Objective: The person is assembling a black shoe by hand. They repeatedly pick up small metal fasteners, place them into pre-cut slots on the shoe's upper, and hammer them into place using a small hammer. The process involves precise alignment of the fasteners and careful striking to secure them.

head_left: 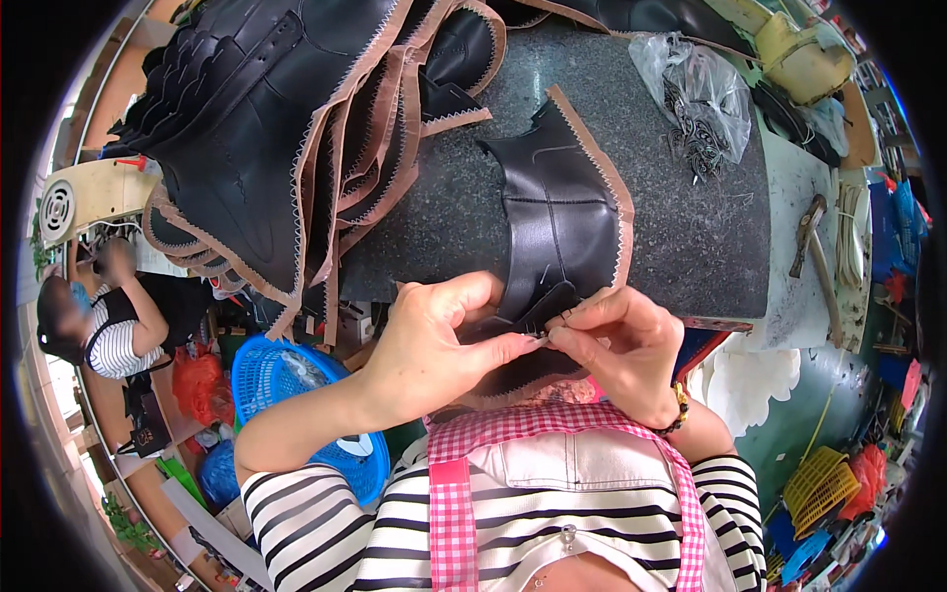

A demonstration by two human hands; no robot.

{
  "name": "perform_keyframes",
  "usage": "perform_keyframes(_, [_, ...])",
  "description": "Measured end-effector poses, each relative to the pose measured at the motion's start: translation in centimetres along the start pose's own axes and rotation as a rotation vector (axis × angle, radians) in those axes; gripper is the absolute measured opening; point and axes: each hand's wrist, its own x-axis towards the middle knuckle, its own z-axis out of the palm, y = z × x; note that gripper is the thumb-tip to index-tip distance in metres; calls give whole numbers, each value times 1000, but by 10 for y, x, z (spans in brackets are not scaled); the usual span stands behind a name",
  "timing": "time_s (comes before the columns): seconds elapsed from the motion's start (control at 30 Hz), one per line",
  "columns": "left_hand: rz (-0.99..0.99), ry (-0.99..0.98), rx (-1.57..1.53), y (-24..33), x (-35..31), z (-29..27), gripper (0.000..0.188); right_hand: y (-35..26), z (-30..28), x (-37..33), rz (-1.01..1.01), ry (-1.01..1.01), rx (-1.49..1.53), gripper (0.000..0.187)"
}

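Observation:
A black leather piece, which looks like a shoe upper (562, 222), has a brown zigzag-stitched edge and hangs over the near edge of the dark stone slab toward my lap. My left hand (429, 331) is closed on a narrow black strap (548, 306) of this upper, thumb stretched toward the right fingertips. Close against it, my right hand (631, 345) pinches at the strap's end. Whatever small thing lies between the fingertips is too small to make out.
Stacked black leather uppers (237, 148) with brown edges cover the slab's left. A clear plastic bag of small dark metal pieces (695, 99) lies at right, with a hammer (814, 257) beyond. A blue basket (261, 370) stands below left; another person (123, 326) sits at far left.

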Motion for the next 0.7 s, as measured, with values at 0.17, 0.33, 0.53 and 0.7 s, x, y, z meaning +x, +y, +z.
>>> perform_keyframes(0.17, [-66,29,-29,-2,-1,2,26,-1,-2,1,-218,-41,-291,15])
perform_keyframes(0.33, [-89,-22,-82,-1,1,-1,30,-13,0,1,105,-23,-168,21])
perform_keyframes(0.53, [-88,-56,-198,-4,4,0,23,-8,-8,3,-270,-111,-393,23])
perform_keyframes(0.7, [-94,-35,-126,-8,4,3,19,-4,-7,-1,-48,-71,-128,20])
